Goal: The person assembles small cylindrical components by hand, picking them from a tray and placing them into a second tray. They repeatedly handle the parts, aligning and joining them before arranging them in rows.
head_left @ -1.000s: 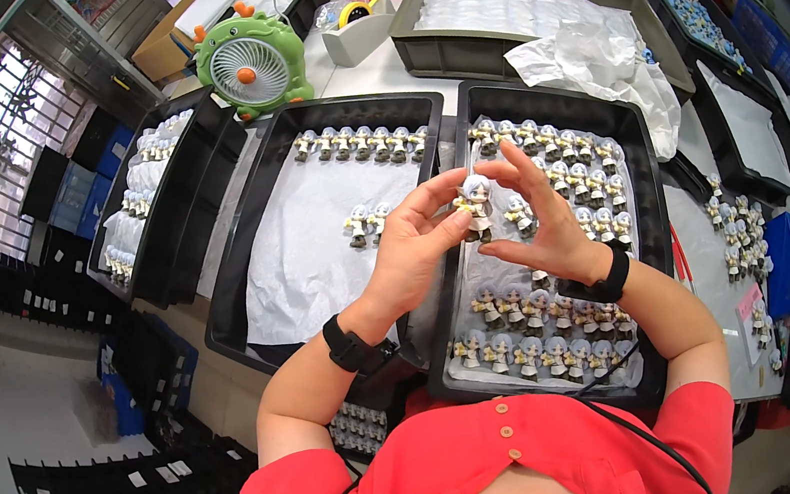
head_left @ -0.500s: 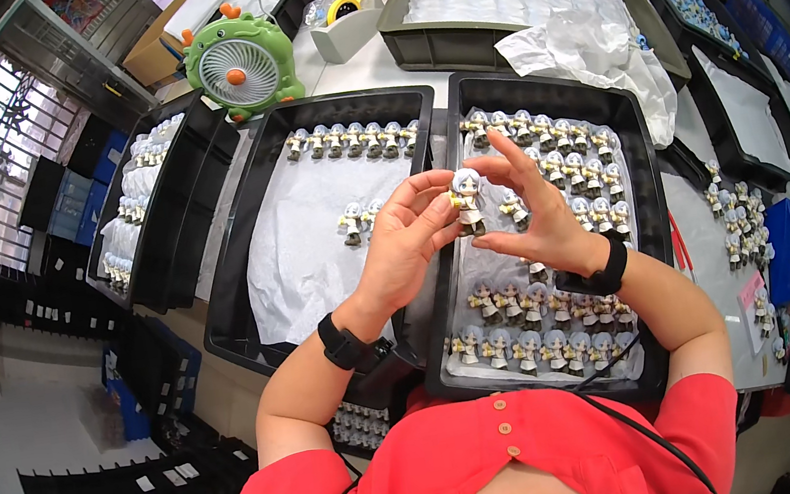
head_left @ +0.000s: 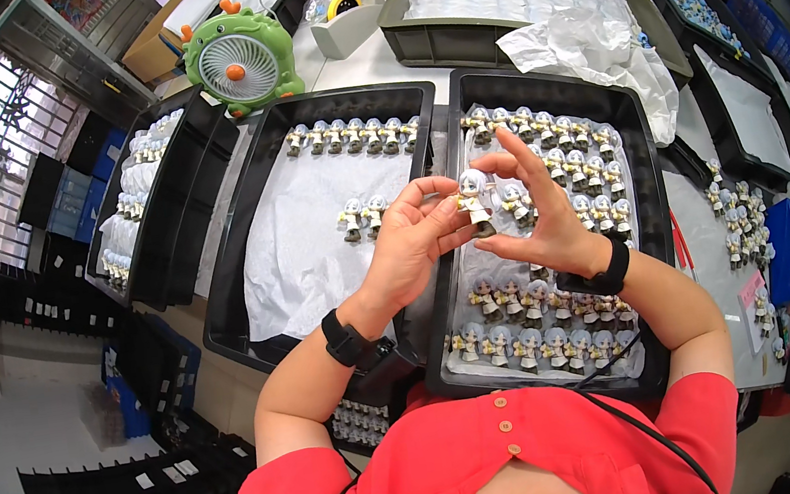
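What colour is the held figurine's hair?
The figurine has pale silvery-white hair, shown best in the head view.

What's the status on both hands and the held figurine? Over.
Left grip pinching the figurine, upright. Right grip open beside it, contact unclear. Nearby obstacles: figurine rows in the right black tray.

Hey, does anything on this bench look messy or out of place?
The crumpled white sheet stands out: it spills over the near rim of the olive bin, while the paper liner by the left hand lies mostly spread inside its black tray. The held figurine is too small to check for damage.
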Demonstrator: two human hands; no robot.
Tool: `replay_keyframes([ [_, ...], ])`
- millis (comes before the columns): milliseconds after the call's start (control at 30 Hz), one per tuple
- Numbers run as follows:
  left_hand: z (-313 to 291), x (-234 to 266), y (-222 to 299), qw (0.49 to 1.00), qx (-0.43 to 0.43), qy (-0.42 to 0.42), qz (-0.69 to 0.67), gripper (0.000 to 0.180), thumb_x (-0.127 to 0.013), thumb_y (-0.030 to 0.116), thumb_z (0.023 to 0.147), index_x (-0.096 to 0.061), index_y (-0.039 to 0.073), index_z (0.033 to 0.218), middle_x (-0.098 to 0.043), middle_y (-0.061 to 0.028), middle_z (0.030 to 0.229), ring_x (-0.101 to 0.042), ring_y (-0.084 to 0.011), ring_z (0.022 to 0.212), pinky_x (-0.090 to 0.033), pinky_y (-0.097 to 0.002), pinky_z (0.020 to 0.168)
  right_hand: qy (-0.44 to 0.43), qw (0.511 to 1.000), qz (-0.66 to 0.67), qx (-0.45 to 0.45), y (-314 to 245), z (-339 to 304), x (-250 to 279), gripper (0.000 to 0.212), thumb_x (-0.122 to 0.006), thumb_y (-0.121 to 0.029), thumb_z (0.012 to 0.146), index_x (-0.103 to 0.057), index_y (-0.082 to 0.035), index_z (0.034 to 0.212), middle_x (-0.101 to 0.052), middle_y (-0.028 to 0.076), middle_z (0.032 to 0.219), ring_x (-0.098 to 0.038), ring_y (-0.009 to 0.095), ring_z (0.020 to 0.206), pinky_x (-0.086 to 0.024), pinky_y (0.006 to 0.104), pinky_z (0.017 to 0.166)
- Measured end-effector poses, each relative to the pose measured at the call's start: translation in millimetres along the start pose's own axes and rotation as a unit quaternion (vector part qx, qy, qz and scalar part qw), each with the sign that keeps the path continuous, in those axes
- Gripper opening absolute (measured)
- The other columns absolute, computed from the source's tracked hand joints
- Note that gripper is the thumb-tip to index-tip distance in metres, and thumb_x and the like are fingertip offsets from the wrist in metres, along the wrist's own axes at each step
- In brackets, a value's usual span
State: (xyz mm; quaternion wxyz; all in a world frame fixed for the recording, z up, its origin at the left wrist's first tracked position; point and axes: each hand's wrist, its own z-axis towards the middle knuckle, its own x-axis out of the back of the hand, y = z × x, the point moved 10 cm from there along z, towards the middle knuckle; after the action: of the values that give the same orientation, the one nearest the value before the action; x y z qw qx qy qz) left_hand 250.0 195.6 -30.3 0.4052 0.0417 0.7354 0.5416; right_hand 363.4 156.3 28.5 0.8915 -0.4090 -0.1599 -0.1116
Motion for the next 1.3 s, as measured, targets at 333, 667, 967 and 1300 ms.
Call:
replay_keyframes([
  [333, 0.0, 2.5, 2.2, 1.000, -0.029, 0.003, 0.004, 0.022, -0.056, 0.010, 0.093, -0.051, 0.004, 0.113, -0.062, -0.0056, 0.105, -0.062, -0.0137, 0.096, -0.052, -0.0311, 0.086, 0.005, 1.000, -0.004, 0.008, -1.0, 0.7, 0.2, 0.103, -0.081, -0.007, 0.063, -0.020, -0.008, 0.146, -0.055, 0.013, 0.122, -0.055, 0.025, 0.111, -0.042, 0.0360, 0.095],
  [667, 0.1, 4.1, 6.1, 0.999, -0.033, 0.024, 0.028, 0.022, -0.058, 0.010, 0.092, -0.053, 0.004, 0.112, -0.062, -0.0047, 0.104, -0.061, -0.0118, 0.094, -0.052, -0.0275, 0.085, -0.003, 1.000, -0.002, -0.015, 1.4, 1.0, 0.8, 0.104, -0.081, -0.007, 0.063, -0.020, -0.009, 0.147, -0.054, 0.013, 0.124, -0.054, 0.024, 0.112, -0.043, 0.0354, 0.095],
  [967, -1.7, 4.4, -12.2, 0.996, 0.040, 0.023, 0.075, 0.036, -0.062, 0.016, 0.090, -0.047, 0.004, 0.121, -0.060, -0.0060, 0.108, -0.061, -0.0166, 0.101, -0.051, -0.0323, 0.086, -0.003, 0.996, -0.064, 0.060, -9.7, -0.1, -4.7, 0.100, -0.083, -0.008, 0.060, -0.028, -0.010, 0.144, -0.055, 0.012, 0.122, -0.052, 0.028, 0.110, -0.044, 0.0372, 0.092],
  [1300, -2.5, -20.8, -1.2, 0.995, -0.009, -0.058, 0.083, 0.048, -0.062, 0.012, 0.089, -0.040, 0.003, 0.131, -0.055, -0.0098, 0.121, -0.055, -0.0228, 0.114, -0.049, -0.0369, 0.093, 0.017, 0.990, -0.088, 0.105, -21.6, 0.3, -4.9, 0.098, -0.084, -0.008, 0.060, -0.029, -0.009, 0.142, -0.054, 0.013, 0.122, -0.052, 0.029, 0.110, -0.044, 0.0393, 0.092],
])
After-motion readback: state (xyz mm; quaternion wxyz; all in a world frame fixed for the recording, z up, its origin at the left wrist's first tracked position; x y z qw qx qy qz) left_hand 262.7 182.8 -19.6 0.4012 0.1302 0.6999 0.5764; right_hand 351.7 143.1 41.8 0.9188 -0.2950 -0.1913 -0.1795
